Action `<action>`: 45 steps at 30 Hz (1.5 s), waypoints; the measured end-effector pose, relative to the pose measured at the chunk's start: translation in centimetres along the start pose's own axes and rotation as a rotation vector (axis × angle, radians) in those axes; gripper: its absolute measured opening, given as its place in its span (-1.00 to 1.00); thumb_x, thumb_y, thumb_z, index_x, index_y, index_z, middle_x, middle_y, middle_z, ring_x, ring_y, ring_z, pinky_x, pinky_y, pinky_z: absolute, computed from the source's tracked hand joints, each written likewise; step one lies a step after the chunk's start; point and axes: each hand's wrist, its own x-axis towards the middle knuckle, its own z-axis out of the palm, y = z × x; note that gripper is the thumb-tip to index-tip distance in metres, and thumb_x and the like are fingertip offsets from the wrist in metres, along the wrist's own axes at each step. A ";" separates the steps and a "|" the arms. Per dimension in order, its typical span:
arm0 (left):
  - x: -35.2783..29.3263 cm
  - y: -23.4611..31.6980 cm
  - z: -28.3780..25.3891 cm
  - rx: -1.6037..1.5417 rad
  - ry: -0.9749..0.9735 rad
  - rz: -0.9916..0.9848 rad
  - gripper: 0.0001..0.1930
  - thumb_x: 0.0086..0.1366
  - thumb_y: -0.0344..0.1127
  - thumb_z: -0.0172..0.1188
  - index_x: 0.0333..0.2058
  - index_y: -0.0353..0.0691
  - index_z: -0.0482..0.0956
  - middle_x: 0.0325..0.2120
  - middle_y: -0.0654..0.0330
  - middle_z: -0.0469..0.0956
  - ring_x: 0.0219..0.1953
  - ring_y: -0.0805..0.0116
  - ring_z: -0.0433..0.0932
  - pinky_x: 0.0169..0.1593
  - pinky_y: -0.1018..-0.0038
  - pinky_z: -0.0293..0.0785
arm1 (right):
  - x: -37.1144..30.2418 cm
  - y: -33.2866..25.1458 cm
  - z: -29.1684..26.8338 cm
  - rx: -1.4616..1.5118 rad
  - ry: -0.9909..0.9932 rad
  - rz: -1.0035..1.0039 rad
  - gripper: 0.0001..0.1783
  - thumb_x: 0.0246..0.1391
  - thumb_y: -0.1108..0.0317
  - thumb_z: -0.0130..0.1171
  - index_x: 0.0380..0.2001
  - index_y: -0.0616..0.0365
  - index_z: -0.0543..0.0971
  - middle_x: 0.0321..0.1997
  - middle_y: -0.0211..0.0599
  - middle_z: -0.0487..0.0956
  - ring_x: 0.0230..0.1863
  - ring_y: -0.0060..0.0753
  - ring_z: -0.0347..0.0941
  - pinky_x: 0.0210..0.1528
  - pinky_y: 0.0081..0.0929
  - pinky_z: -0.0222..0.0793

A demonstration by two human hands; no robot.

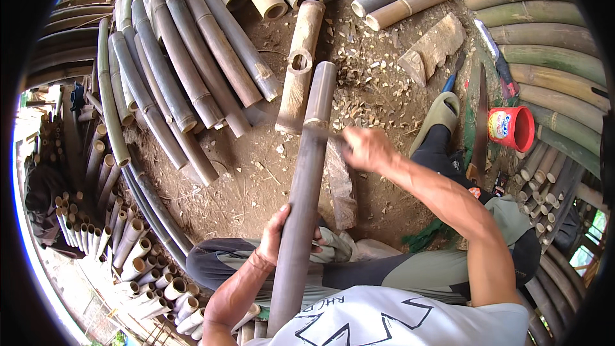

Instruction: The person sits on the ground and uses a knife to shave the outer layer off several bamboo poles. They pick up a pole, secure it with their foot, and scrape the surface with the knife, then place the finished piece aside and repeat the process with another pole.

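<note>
A long dark bamboo tube point(301, 182) slants up and away from my lap. My left hand point(275, 236) is wrapped round its lower part, thumb on the left side and fingertips showing on the right. Beside the pale node ring point(316, 123), my right hand point(369, 148) is closed round a dark tool, blurred by motion, that reaches to the tube's right side. I cannot make out the tool's kind. The tube's far part lies near a bamboo piece point(301, 45) with a round hole cut in it. A rough wood block point(341, 182) sits under the tube's right side.
Bamboo poles point(192, 45) lie in rows at the left, back and right. Pale chips point(365, 93) litter the dirt floor. A red tub point(511, 128), a saw blade point(479, 109), a blue-handled tool point(451, 81) and a notched wood block point(434, 48) are on the right. Short tubes point(138, 263) stand at lower left.
</note>
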 end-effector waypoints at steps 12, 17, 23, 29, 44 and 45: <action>0.4 -0.4 -0.7 0.028 -0.075 0.008 -0.14 0.30 0.48 -0.11 0.17 -0.26 0.36 -0.28 0.01 0.55 -0.42 0.15 0.64 -0.36 0.22 0.68 | -0.3 -1.5 0.8 0.028 0.271 -0.366 -0.79 0.17 0.29 0.18 -0.51 0.02 0.42 -0.70 -0.48 0.36 -0.76 -0.66 0.18 -0.87 -0.55 0.12; 0.5 0.1 -0.2 -0.045 -0.126 -0.032 -0.15 0.32 0.46 -0.11 0.17 -0.29 0.37 -0.27 0.00 0.56 -0.43 0.15 0.64 -0.37 0.22 0.68 | 0.5 2.3 2.5 0.059 0.066 0.173 -0.82 0.15 0.39 0.16 -0.45 0.12 0.37 -0.67 -0.45 0.35 -0.77 -0.60 0.13 -0.82 -0.52 0.17; -1.2 1.0 0.9 0.404 0.009 0.190 -0.27 0.19 0.11 0.36 0.14 -0.34 0.38 -0.19 0.06 0.58 -0.30 0.31 0.63 -0.24 0.35 0.63 | 1.3 0.0 1.4 -0.015 0.178 0.179 -0.81 -0.01 0.39 0.27 -0.30 0.15 0.54 -0.41 -0.03 0.64 -0.42 0.10 0.61 -0.45 -0.10 0.52; -12.4 4.8 1.2 0.668 -0.113 0.367 -0.20 0.15 0.06 0.39 0.21 -0.36 0.35 -0.10 0.05 0.56 -0.09 0.32 0.56 -0.04 0.37 0.53 | 2.5 -5.3 -4.1 0.252 0.357 -0.051 -0.82 0.23 0.33 0.19 -0.27 0.25 0.56 -0.55 -0.15 0.56 -0.55 -0.15 0.54 -0.46 -0.30 0.41; -18.6 7.4 -19.3 1.090 1.141 1.179 0.00 0.00 -0.16 0.43 0.38 -0.29 0.13 0.12 -0.17 0.45 0.13 -0.02 0.47 0.22 0.24 0.38 | -2.4 -3.1 -4.2 0.722 0.229 0.592 -0.71 0.33 0.18 0.09 -0.37 0.17 0.42 -0.55 -0.35 0.45 -0.65 -0.50 0.41 -0.65 -0.47 0.33; -17.7 7.5 -20.1 1.197 1.185 1.243 0.02 -0.05 -0.22 0.41 0.39 -0.28 0.11 0.15 -0.21 0.41 0.18 -0.09 0.42 0.26 0.21 0.34 | -3.7 -2.4 -3.6 0.550 0.195 0.728 -0.71 0.30 0.18 0.14 -0.34 0.20 0.45 -0.52 -0.29 0.50 -0.58 -0.42 0.48 -0.57 -0.40 0.41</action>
